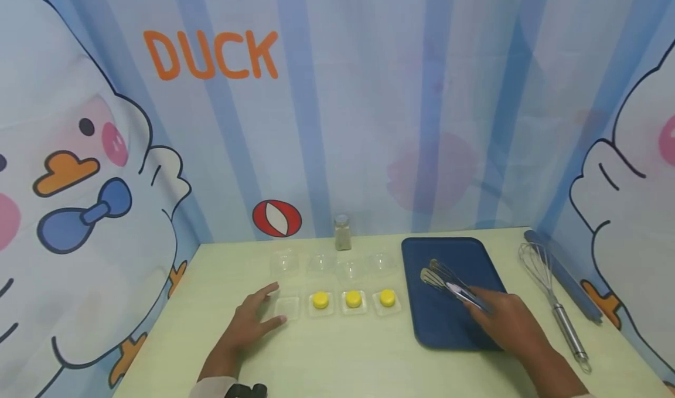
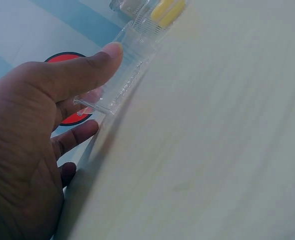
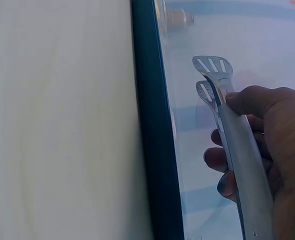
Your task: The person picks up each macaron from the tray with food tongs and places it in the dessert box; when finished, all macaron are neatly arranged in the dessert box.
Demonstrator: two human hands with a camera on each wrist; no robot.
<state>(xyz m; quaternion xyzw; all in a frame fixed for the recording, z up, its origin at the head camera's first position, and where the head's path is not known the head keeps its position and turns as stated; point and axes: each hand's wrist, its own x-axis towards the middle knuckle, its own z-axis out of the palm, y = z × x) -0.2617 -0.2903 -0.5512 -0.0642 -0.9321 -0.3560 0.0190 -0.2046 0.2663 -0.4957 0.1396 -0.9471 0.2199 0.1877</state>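
Note:
My right hand grips metal tongs with slotted ends, the thumb along one arm and fingers curled under the other. The tongs' slotted ends stand apart above a dark blue tray. My left hand rests at the left side of a clear plastic container base, thumb and forefinger spread at its front and back edges. In the left wrist view, the thumb overlaps the clear container. Beside it, three similar bases each carry a round yellow macaron-like piece.
Several clear domed lids form a row behind the bases. Farther back stands a small glass jar. A whisk and a long blue-grey bar lie right of the tray. A printed curtain borders the table's back.

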